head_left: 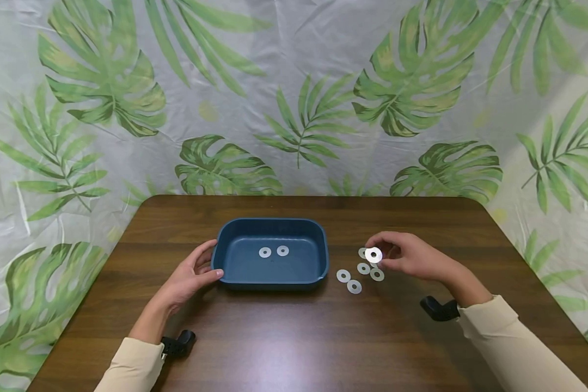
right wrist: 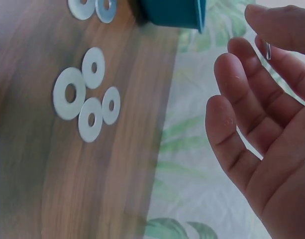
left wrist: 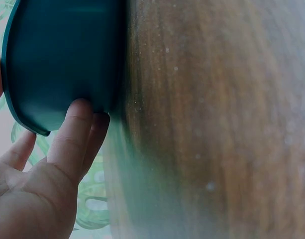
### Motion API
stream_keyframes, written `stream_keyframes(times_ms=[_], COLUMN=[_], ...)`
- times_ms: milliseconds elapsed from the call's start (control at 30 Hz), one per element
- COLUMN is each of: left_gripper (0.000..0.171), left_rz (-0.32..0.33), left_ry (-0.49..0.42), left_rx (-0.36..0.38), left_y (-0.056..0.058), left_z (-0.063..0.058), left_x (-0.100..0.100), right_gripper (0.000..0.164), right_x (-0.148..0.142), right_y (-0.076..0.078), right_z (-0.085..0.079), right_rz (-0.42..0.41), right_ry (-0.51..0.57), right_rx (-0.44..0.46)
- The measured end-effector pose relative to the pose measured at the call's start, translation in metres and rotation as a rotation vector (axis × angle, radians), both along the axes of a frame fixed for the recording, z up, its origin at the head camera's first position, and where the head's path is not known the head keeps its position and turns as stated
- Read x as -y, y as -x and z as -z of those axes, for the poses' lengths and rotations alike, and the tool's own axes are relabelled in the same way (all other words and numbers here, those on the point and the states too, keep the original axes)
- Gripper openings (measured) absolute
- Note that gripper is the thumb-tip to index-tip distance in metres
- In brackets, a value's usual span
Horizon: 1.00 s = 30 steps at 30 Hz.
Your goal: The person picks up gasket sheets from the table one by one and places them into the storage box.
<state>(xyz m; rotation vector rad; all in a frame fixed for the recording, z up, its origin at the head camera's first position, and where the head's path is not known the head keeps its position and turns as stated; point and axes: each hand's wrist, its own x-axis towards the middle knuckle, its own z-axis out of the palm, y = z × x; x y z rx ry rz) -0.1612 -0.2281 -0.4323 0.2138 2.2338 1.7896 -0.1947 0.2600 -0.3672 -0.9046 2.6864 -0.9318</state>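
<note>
My left hand (head_left: 188,280) holds the left end of a dark blue rectangular tray (head_left: 269,282), thumb at the front rim and fingers against the outer wall. In the left wrist view, fingertips touch the tray's side (left wrist: 62,59). Two flat metal washers, a left one (head_left: 265,252) and a right one (head_left: 282,251), lie on the tray floor. Right of the tray, my right hand (head_left: 411,256) pinches a shiny washer (head_left: 379,255) between thumb and index finger, above the table. Seen edge-on in the right wrist view, that washer (right wrist: 268,51) shows as a thin sliver.
Several loose washers lie flat on the wooden table (head_left: 284,337), a pair (head_left: 354,287) near the tray's right front corner and a cluster (right wrist: 91,119) under my right hand. A leaf-printed cloth (head_left: 304,109) hangs behind the table's far edge.
</note>
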Motion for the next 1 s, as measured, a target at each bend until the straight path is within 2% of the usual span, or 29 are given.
stream_keyframes(times_ms=[300, 567, 1000], left_gripper=[0.077, 0.077, 0.078], left_rz=[-0.001, -0.008, 0.0], left_ry=[0.004, 0.004, -0.004], left_rx=[0.004, 0.007, 0.01], left_y=[0.0, 0.0, -0.001], left_z=[0.0, -0.001, -0.001], left_x=[-0.001, -0.001, 0.0], right_gripper=[0.034, 0.034, 0.037], right_x=[0.015, 0.028, 0.056], right_y=[0.015, 0.03, 0.049], right_z=[-0.001, -0.003, -0.01], right_rz=[-0.013, -0.027, -0.023], right_ry=[0.049, 0.041, 0.105], right_rx=[0.072, 0.088, 0.126])
